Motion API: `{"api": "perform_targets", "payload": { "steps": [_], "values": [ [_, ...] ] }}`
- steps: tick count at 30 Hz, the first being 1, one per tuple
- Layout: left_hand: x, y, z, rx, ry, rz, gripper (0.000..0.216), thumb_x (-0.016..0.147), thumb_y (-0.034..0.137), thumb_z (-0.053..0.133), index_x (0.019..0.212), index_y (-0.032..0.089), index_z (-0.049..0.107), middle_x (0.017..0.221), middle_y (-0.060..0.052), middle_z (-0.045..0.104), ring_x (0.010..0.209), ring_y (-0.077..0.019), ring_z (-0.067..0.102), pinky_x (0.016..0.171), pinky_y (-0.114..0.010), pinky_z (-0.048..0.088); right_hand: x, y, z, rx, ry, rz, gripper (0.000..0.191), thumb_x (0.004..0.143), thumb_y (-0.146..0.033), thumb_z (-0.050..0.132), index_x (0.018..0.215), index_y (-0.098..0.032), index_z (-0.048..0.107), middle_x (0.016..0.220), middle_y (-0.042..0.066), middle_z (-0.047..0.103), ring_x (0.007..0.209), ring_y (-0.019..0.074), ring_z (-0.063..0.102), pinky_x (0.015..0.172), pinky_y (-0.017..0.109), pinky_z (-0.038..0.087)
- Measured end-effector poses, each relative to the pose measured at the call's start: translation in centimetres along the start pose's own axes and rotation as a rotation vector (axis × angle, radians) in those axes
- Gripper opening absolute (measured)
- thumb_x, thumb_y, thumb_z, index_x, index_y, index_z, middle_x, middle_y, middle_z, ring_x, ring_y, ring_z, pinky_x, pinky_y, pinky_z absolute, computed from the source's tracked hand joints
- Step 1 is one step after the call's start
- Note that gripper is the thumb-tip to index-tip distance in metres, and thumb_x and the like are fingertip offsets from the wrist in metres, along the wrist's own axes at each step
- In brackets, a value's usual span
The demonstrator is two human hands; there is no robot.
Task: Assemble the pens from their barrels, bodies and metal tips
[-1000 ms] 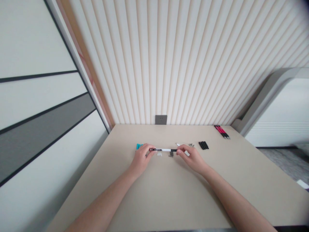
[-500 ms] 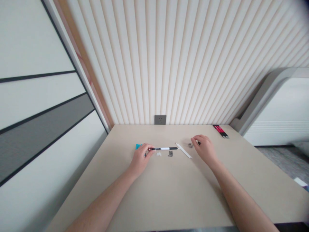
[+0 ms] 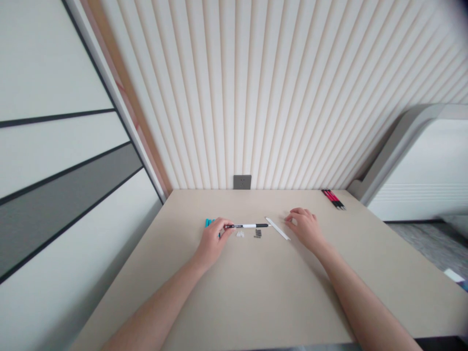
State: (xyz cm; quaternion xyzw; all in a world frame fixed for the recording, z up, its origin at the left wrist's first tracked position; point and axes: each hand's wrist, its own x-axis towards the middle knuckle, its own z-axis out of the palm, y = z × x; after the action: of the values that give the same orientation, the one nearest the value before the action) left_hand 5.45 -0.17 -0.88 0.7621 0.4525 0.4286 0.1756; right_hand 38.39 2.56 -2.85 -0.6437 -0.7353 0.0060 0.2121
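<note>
Since the earlier view, the right hand (image 3: pixel 306 229) has slid left and slightly toward the viewer, and now sits just beside the lower end of a thin white strip (image 3: pixel 278 229). Its fingers are loosely curled and low over the beige table (image 3: pixel 256 297); whether it has hold of anything, I cannot tell. The left hand (image 3: pixel 212 240) stays closed around the left end of a slim black-and-white pen (image 3: pixel 245 226), in about the same place. The pen lies almost level across the middle of the table, its long axis running left to right, and its black right end points toward the top of the strip, just beside it. A teal object (image 3: pixel 209 223) shows behind the left hand, small white pieces (image 3: pixel 240 234) and small dark metal pieces (image 3: pixel 258 234) lie just below the pen, and red-and-black pens (image 3: pixel 333 199) lie at the table's upper right
</note>
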Motion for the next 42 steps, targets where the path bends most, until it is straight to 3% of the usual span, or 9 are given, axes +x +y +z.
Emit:
{"api": "perform_targets", "payload": {
  "steps": [3, 7, 10, 13, 22, 36, 42],
  "values": [
    [0.0, 0.0, 0.0, -0.001, 0.011, 0.0, 0.007, 0.089, 0.027, 0.058, 0.088, 0.021, 0.062, 0.082, -0.001, 0.066, 0.075, -0.0157, 0.06, 0.073, -0.027, 0.048, 0.2, -0.4, -0.2, 0.137, 0.033, 0.013, 0.017, 0.086, -0.032, 0.058, 0.081, -0.022, 0.072, 0.1, 0.008, 0.069, 0.099, 0.0266, 0.058, 0.085, 0.041, 0.039],
    [0.1, 0.1, 0.0, 0.001, 0.037, -0.012, 0.009, 0.089, 0.027, 0.058, 0.087, 0.02, 0.063, 0.081, -0.001, 0.066, 0.075, -0.0161, 0.06, 0.072, -0.027, 0.048, 0.3, -2.0, -0.7, 0.614, 0.014, 0.1, 0.029, 0.086, -0.046, 0.059, 0.084, -0.018, 0.069, 0.082, 0.007, 0.069, 0.076, 0.0206, 0.06, 0.071, 0.033, 0.044],
    [0.1, 0.1, 0.0, 0.005, 0.046, -0.042, 0.009, 0.088, 0.027, 0.057, 0.088, 0.02, 0.063, 0.082, -0.001, 0.067, 0.075, -0.0162, 0.061, 0.072, -0.027, 0.048, 0.0, -3.7, -1.1, 0.956, -0.01, 0.144, 0.037, 0.08, -0.053, 0.066, 0.086, -0.017, 0.068, 0.08, 0.006, 0.069, 0.072, 0.0178, 0.059, 0.065, 0.029, 0.044],
    [0.0, 0.1, 0.0, 0.004, 0.041, -0.058, 0.009, 0.088, 0.027, 0.057, 0.089, 0.02, 0.063, 0.083, -0.001, 0.067, 0.075, -0.0162, 0.061, 0.073, -0.027, 0.048, -0.5, -5.3, -1.1, 1.129, -0.064, 0.202, 0.04, 0.076, -0.054, 0.071, 0.091, -0.018, 0.068, 0.08, 0.005, 0.069, 0.068, 0.0159, 0.058, 0.059, 0.027, 0.041],
    [-0.1, 0.2, -0.1, -0.002, 0.044, -0.064, 0.01, 0.089, 0.028, 0.057, 0.089, 0.02, 0.063, 0.083, -0.001, 0.067, 0.075, -0.0162, 0.061, 0.072, -0.027, 0.047, -0.8, -6.0, -0.7, 1.195, -0.092, 0.27, 0.039, 0.073, -0.051, 0.074, 0.093, -0.018, 0.068, 0.076, 0.003, 0.068, 0.06, 0.0123, 0.052, 0.051, 0.024, 0.033],
    [0.0, 0.1, -0.1, -0.009, 0.061, -0.078, 0.01, 0.088, 0.027, 0.057, 0.089, 0.019, 0.063, 0.083, -0.002, 0.067, 0.073, -0.0154, 0.06, 0.071, -0.026, 0.047, -1.2, -6.7, -0.2, 1.237, -0.162, 0.161, 0.034, 0.072, -0.046, 0.077, 0.092, -0.019, 0.069, 0.085, 0.004, 0.07, 0.076, 0.0158, 0.061, 0.071, 0.029, 0.046],
    [0.0, -0.3, 0.2, -0.017, 0.026, -0.058, 0.007, 0.085, 0.024, 0.059, 0.089, 0.02, 0.064, 0.083, -0.001, 0.067, 0.074, -0.0158, 0.06, 0.073, -0.027, 0.048, -1.2, -6.6, 0.1, 1.217, -0.146, 0.124, 0.035, 0.074, -0.047, 0.076, 0.093, -0.02, 0.068, 0.079, 0.002, 0.069, 0.072, 0.015, 0.06, 0.069, 0.028, 0.046]
  ]
}}
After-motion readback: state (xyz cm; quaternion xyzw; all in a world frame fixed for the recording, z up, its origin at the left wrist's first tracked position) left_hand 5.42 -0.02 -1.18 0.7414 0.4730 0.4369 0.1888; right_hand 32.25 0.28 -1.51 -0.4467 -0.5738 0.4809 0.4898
